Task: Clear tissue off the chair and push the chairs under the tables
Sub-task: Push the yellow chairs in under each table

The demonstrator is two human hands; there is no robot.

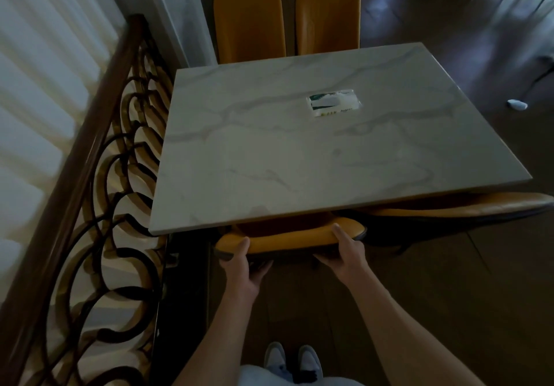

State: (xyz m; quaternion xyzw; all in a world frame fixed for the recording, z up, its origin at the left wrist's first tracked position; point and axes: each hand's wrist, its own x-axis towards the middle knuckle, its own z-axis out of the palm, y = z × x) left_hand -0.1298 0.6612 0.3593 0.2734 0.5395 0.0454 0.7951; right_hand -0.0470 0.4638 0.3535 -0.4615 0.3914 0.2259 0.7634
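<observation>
Both hands (295,258) on chair back (287,237)

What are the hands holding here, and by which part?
Both hands, left hand and right hand, grip the top edge of the backrest of the near orange chair, one toward each end.

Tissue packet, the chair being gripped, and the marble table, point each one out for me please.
tissue packet (333,102), head view, middle of its printed top face.
chair backrest (292,235), head view, orange top edge between the two hands.
marble table (239,157), head view, bare part of the tabletop.
</observation>
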